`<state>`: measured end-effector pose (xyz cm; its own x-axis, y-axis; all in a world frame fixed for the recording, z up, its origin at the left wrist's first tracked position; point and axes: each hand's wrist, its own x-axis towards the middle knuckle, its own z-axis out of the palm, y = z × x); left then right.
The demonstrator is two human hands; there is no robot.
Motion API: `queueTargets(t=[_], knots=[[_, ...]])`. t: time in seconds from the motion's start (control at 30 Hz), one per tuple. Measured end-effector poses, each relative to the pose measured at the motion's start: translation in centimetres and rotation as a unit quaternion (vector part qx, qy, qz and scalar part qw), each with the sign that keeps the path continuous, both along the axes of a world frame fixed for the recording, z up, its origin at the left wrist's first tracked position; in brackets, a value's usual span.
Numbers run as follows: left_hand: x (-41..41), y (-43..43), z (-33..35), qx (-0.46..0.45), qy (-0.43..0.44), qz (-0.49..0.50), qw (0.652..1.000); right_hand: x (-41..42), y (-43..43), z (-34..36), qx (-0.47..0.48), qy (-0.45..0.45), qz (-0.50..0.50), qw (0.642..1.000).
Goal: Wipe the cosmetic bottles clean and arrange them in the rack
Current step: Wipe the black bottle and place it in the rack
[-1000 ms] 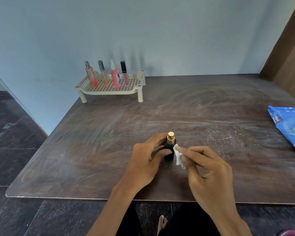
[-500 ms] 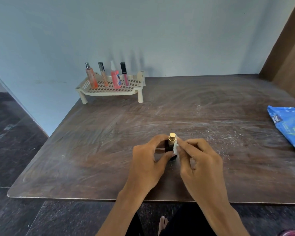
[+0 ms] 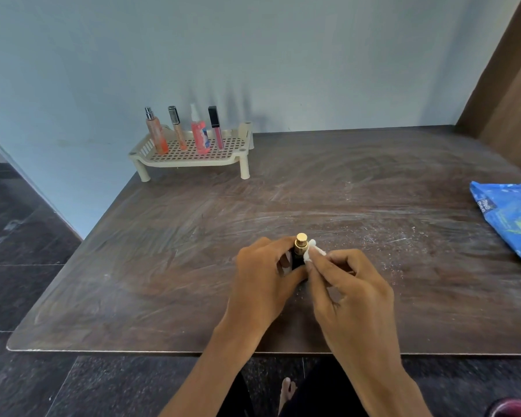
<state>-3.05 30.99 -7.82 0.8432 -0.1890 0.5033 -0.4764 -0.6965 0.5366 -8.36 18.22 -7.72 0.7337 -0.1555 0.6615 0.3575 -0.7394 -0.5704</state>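
A small black bottle with a gold spray top [image 3: 300, 247] stands upright on the dusty brown table [image 3: 193, 251], near its front edge. My left hand [image 3: 262, 281] grips the bottle's body from the left, hiding most of it. My right hand [image 3: 352, 293] pinches a small white wipe [image 3: 311, 251] and presses it against the bottle's right side, just below the gold top. At the back left stands a cream perforated rack [image 3: 193, 152] with several bottles and tubes upright in it.
A blue wipes packet [image 3: 512, 218] lies at the table's right edge. A pale wall runs behind the table and a brown wooden panel [image 3: 512, 85] stands at the back right. Dark tiled floor lies to the left and in front.
My right hand has moved the wipe from the bottle's lower right side up to just under the gold top. The left hand keeps its grip on the bottle.
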Motion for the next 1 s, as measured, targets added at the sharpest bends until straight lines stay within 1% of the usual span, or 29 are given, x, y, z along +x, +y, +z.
queueTargets(t=[0.1,0.2,0.27,0.37,0.4,0.57,0.67,0.73,0.77,0.83,0.87,0.9,0.93,0.97,1.0], knots=[[-0.2,-0.5,-0.4,-0.017,-0.04,0.044,0.998,-0.3,0.3,-0.2,-0.008,-0.004,0.007,1.0],[-0.1,-0.9,-0.5,-0.021,-0.057,0.054,0.997,-0.1,0.1,-0.1,-0.027,-0.009,0.004,1.0],[-0.1,-0.8,-0.2,-0.026,-0.029,0.021,0.999,0.0,-0.1,0.1,-0.03,-0.011,-0.001,0.999],[-0.5,-0.2,-0.1,-0.026,0.061,-0.064,0.996,0.2,-0.5,0.3,-0.029,-0.011,-0.012,0.999],[-0.5,0.0,0.0,-0.032,0.072,-0.08,0.994,0.3,-0.5,0.4,-0.033,-0.008,-0.016,0.999],[-0.5,-0.1,0.2,-0.039,0.044,-0.047,0.997,0.1,0.1,0.4,-0.081,-0.011,-0.039,0.996],[-0.4,-0.1,0.5,-0.057,0.045,-0.036,0.997,0.1,0.0,0.4,-0.08,-0.012,0.009,0.997],[-0.4,0.1,0.8,-0.076,0.058,-0.017,0.995,0.0,-0.3,0.7,-0.029,-0.006,0.048,0.998],[-0.4,0.3,0.9,-0.109,0.075,0.0,0.991,-0.2,-0.4,1.1,0.025,0.001,0.051,0.998],[-0.6,0.6,1.1,-0.227,0.118,0.027,0.966,-0.6,-1.0,1.6,0.175,0.031,0.028,0.984],[-0.7,0.7,1.3,-0.304,0.141,0.024,0.942,-0.7,-1.2,1.7,0.258,0.054,0.019,0.965],[-1.0,0.7,1.4,-0.381,0.162,0.008,0.91,-0.8,-1.4,1.7,0.332,0.079,0.017,0.94],[-1.3,0.7,1.5,-0.439,0.178,-0.013,0.881,-0.8,-1.5,1.6,0.392,0.105,0.025,0.914],[-1.6,0.7,1.6,-0.469,0.186,-0.031,0.863,-0.8,-1.5,1.6,0.439,0.129,0.039,0.889],[-1.9,0.7,1.5,-0.478,0.191,-0.046,0.856,-0.9,-1.2,1.7,0.466,0.149,0.054,0.871]])
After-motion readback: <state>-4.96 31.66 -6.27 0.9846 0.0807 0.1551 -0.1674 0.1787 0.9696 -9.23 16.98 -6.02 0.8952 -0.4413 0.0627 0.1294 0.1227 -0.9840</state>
